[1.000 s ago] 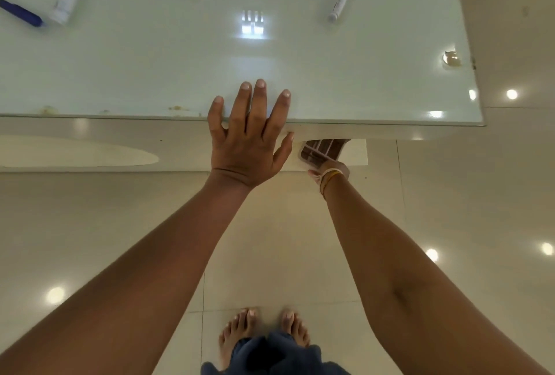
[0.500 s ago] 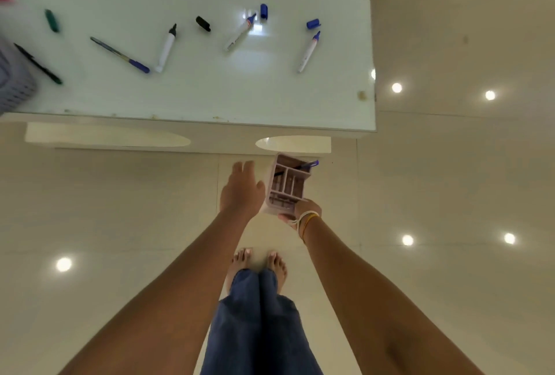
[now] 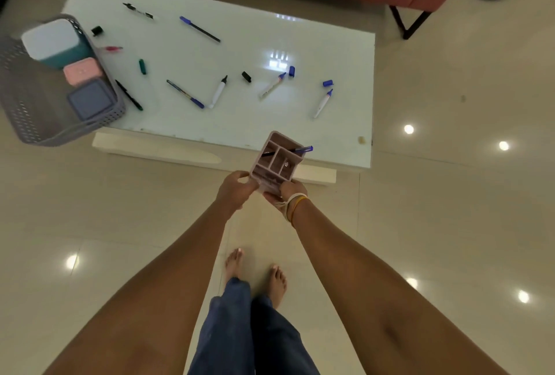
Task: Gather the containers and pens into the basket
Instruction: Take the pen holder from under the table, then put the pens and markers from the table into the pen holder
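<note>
Gripping pink organizer [image 3: 274, 164] in both hands, white glass table [image 3: 345, 74], glossy tiled floor [image 3: 450, 209].

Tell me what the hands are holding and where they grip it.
Both hands hold the pink divided organizer at its lower end: left hand on its left side, right hand underneath.

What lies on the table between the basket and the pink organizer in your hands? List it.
In the head view, between the grey basket and the pink organizer: a black pen, a blue-capped pen and a white marker on the table.
</note>
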`<act>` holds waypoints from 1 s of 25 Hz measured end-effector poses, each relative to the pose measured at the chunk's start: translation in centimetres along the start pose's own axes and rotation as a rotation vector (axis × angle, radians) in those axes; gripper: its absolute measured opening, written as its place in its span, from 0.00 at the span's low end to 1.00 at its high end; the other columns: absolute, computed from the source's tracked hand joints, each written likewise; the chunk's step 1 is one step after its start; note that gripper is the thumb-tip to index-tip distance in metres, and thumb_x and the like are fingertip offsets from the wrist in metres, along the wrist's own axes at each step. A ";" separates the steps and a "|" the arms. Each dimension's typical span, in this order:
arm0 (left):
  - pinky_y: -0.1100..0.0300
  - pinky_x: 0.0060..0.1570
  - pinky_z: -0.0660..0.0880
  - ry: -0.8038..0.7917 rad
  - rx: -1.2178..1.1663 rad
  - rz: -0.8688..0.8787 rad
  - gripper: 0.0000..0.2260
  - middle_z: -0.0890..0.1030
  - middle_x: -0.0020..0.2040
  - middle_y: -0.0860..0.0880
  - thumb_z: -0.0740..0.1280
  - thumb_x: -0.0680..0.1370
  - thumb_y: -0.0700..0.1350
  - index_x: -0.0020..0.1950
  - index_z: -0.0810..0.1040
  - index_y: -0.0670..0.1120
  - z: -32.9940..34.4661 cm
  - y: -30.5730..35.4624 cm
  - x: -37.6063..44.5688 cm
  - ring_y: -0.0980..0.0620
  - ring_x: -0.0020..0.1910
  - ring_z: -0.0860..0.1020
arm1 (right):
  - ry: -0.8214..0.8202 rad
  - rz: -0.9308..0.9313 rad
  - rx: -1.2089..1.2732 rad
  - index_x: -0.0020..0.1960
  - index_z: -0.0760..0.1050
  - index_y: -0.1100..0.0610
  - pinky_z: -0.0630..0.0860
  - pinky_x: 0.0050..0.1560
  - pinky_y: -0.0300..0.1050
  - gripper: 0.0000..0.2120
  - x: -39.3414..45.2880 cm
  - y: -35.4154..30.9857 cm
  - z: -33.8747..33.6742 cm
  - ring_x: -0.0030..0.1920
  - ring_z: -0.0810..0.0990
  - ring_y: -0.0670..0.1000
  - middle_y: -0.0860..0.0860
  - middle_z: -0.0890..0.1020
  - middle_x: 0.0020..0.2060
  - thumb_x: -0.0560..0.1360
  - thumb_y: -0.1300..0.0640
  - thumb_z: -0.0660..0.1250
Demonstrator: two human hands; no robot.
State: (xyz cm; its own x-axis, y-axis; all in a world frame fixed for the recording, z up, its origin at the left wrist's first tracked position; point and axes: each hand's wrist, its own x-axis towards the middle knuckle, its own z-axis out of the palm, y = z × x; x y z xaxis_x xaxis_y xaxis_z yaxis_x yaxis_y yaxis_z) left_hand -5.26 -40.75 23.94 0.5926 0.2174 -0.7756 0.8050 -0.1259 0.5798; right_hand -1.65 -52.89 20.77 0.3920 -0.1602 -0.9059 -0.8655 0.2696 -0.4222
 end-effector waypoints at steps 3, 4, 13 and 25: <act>0.48 0.54 0.77 0.034 -0.124 -0.007 0.18 0.80 0.57 0.45 0.67 0.78 0.50 0.67 0.73 0.49 -1.5 1.3 2.3 0.44 0.53 0.81 | 0.005 0.007 0.018 0.63 0.73 0.62 0.82 0.37 0.54 0.17 0.6 -1.7 2.9 0.43 0.82 0.62 0.63 0.81 0.55 0.77 0.70 0.54; 0.49 0.54 0.77 0.028 -0.134 -0.002 0.19 0.79 0.57 0.46 0.67 0.78 0.50 0.68 0.72 0.50 -2.1 2.0 3.3 0.45 0.53 0.81 | 0.004 0.004 0.032 0.63 0.73 0.62 0.83 0.38 0.55 0.17 1.1 -2.2 4.0 0.45 0.83 0.62 0.63 0.81 0.54 0.78 0.69 0.54; 0.43 0.61 0.71 -0.182 -0.070 -0.005 0.22 0.71 0.71 0.51 0.61 0.80 0.56 0.73 0.65 0.57 -8.8 6.4 13.9 0.48 0.67 0.72 | 0.111 0.039 0.159 0.71 0.60 0.50 0.80 0.54 0.60 0.22 7.2 -5.0 16.8 0.31 0.75 0.56 0.54 0.76 0.49 0.79 0.63 0.57; 0.44 0.61 0.69 -0.226 -0.097 -0.107 0.21 0.71 0.70 0.48 0.61 0.81 0.53 0.73 0.67 0.51 -14.7 9.1 16.7 0.46 0.66 0.73 | 0.065 -0.001 -0.636 0.57 0.75 0.62 0.82 0.40 0.48 0.19 5.9 -8.8 18.4 0.34 0.84 0.57 0.59 0.84 0.41 0.73 0.51 0.60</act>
State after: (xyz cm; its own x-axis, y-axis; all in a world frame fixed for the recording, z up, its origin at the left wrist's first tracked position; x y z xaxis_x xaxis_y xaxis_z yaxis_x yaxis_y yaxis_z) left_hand 11.52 -24.09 19.95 0.5047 0.0013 -0.8633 0.8632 -0.0179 0.5046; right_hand 14.02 -38.76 18.55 0.3908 -0.2232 -0.8930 -0.8887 -0.3441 -0.3029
